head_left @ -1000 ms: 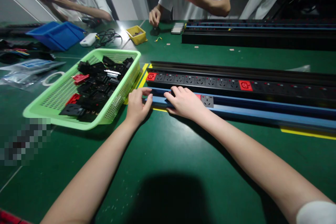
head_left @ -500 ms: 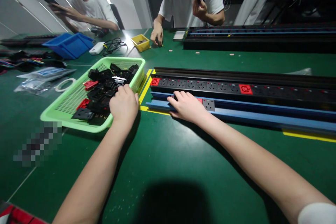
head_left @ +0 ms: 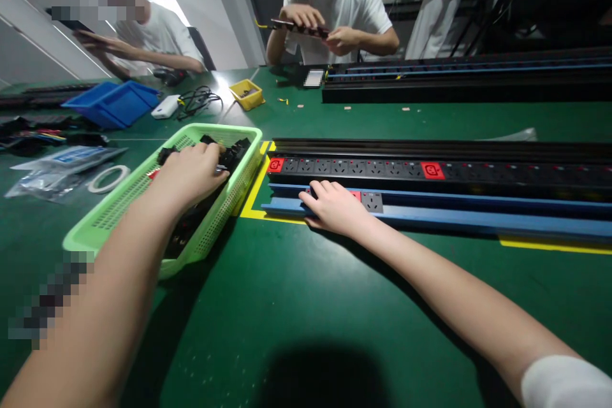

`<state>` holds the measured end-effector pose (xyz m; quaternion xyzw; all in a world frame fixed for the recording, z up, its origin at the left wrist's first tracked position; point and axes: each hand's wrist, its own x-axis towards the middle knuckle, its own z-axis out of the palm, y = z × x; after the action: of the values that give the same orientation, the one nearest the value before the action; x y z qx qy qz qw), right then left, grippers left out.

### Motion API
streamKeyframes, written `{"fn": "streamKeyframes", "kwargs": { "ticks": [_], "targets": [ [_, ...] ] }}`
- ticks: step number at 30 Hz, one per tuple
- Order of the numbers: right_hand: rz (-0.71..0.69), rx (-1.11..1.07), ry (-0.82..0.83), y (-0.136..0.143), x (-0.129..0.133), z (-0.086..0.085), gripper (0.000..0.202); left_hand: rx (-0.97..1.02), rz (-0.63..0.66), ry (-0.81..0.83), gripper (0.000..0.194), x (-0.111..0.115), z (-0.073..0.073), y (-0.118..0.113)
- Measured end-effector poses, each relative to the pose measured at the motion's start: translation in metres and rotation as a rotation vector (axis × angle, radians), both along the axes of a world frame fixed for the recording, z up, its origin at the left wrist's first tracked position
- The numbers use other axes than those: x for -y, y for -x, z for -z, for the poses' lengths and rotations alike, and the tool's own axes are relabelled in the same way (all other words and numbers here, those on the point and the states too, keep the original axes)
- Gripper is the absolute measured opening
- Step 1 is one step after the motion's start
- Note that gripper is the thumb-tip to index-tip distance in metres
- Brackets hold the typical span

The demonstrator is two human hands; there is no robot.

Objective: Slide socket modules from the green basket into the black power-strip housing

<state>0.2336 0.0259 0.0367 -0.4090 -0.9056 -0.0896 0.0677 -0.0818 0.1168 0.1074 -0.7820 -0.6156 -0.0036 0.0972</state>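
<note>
My left hand [head_left: 194, 169] reaches into the light green basket [head_left: 248, 169], its fingers curled down among black socket modules [head_left: 236, 152]. A shiny metal edge shows by the fingertips; the piece under them is mostly hidden. On the near blue rail [head_left: 478, 218] lies my right hand [head_left: 335, 207], fingers bent over its channel and socket pieces. Just right of this hand, a black socket module [head_left: 371, 202] sits in the channel, with part of a red one [head_left: 356, 196] beside it. Behind runs a black strip [head_left: 373, 167] of sockets with red ones [head_left: 433, 170] among them.
Across the green table, a co-worker holds a narrow dark strip [head_left: 301, 29]. A yellow bin [head_left: 247, 95], blue bin [head_left: 112, 105], cable bundle [head_left: 198, 102], tape roll [head_left: 108, 179] and plastic bags [head_left: 62, 166] lie at the far left. Long black housings [head_left: 459, 90] lie behind.
My left hand has moved left and deeper over the basket from its right side. My right hand stays on the blue rail. The co-worker opposite now holds the strip level with both hands.
</note>
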Motion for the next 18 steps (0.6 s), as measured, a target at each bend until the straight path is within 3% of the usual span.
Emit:
{"fn": "streamKeyframes", "kwargs": {
  "ticks": [3,7,11,18],
  "targets": [
    [-0.003,0.002,-0.004,0.000,0.000,-0.001,0.036,0.068,0.029,0.161,0.088,-0.061,0.007,0.010],
    [-0.003,-0.001,-0.006,0.000,0.000,0.000,0.037,0.215,0.015,0.219,0.098,-0.112,0.029,0.015],
    [-0.006,0.001,0.003,0.000,0.000,0.001,0.038,0.345,0.076,0.291,0.079,-0.126,0.045,0.019],
    [-0.006,-0.001,-0.018,0.000,-0.001,0.003,0.035,0.380,-0.009,0.124,0.082,-0.117,0.060,0.019]
  ]
}}
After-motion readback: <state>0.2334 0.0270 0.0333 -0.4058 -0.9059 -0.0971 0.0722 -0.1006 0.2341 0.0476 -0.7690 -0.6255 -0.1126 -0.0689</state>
